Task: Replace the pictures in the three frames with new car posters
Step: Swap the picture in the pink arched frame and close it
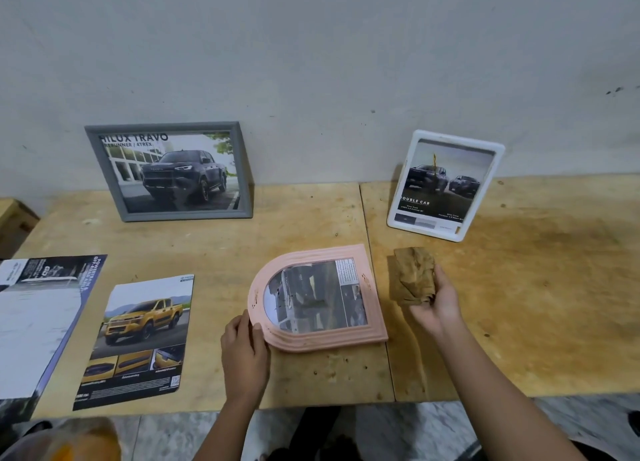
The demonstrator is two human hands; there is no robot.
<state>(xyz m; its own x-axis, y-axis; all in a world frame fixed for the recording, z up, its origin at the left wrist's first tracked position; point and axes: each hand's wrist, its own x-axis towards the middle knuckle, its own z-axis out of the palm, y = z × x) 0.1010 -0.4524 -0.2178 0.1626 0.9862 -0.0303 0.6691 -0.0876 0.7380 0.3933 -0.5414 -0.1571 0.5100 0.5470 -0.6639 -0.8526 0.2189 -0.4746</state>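
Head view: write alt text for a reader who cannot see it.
A person's left hand grips the rounded end of a pink arched frame on a wooden table, while the right hand holds a brown cloth beside it. A grey frame and a white frame, each showing trucks, stand by the wall.

light: dim, even | shadows: soft | focus: slightly soft | edges: wide-angle bowing

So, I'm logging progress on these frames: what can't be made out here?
All in the head view.
Pink frame: picture blurred by glare.
White frame: print too small to read.
Left brochure: cut off by the left edge.
Brown cloth: lower part hidden by the right hand.
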